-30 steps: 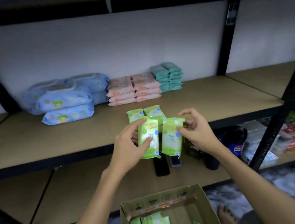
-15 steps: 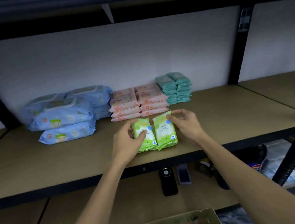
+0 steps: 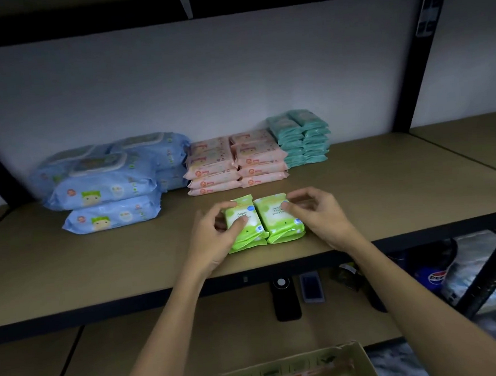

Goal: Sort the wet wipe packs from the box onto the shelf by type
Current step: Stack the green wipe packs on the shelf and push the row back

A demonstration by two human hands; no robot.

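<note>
Two short stacks of green apple wet wipe packs sit side by side near the front of the wooden shelf [image 3: 389, 194]. My left hand [image 3: 212, 238] clasps the left green stack [image 3: 251, 232], thumb on its top pack and fingers around its far left edge. My right hand [image 3: 317, 212] hovers at the right green stack [image 3: 282, 223] with fingers spread, only the thumb tip touching it. Behind them stand stacks of blue packs [image 3: 104, 187], pink packs [image 3: 233, 162] and teal packs [image 3: 302, 136]. The cardboard box [image 3: 288, 371] lies below, its inside mostly out of view.
On the lower shelf lie a black phone [image 3: 285, 300] and a small device [image 3: 311, 286]. A Pepsi bottle [image 3: 434, 277] and bagged goods sit at lower right behind a black upright post [image 3: 490, 269]. Another shelf board runs overhead.
Both hands carried the two green packs from in front of the shelf edge onto the green packs lying there. My right hand has since loosened its fingers; the view tilted up.
</note>
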